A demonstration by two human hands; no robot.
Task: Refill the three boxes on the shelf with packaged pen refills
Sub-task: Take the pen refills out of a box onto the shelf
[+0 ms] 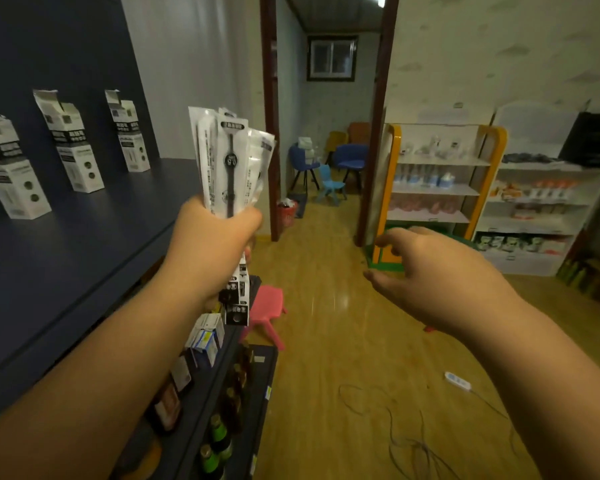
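1. The left hand (215, 237) grips a bunch of packaged pen refills (231, 161) by their lower ends, fingers curled tightly round them.
2. The packs stand upright, long axis vertical, fanned slightly at the top. One pack shows "0.5" in a black circle; other print is too small to read.
3. The right hand (430, 271) hovers open with relaxed fingers, holding nothing.
4. Three white boxes (73, 143) with black label bands stand on the dark blue shelf (94, 244) at left, flaps open, well apart from the packs.
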